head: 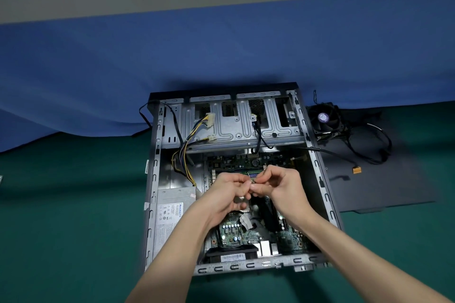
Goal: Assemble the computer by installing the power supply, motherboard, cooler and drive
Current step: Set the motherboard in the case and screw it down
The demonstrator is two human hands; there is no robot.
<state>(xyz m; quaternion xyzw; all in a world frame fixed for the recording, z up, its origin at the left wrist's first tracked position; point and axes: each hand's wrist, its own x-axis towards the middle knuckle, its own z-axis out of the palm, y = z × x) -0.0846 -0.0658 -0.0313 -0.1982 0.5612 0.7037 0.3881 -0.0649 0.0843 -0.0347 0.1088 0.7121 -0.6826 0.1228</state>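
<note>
An open grey computer case (157, 179) lies flat on the green table. Inside it, the silver power supply (170, 214) sits at the left and the green motherboard (231, 231) fills the middle. Both hands hover over the board, fingertips meeting. My left hand (227, 194) and my right hand (278, 187) pinch one small metal part, seemingly a screw (252, 182), between them. A bundle of yellow and black power cables (189, 140) runs from the supply up to the drive cage (236, 123). The black cooler fan (325, 118) rests outside, right of the case.
The dark case side panel (384, 184) lies on the table to the right, with black cables (374, 150) and an orange connector (356, 170) on it. A blue cloth (221, 51) covers the area behind the case. Green table surface (73, 228) extends left and front.
</note>
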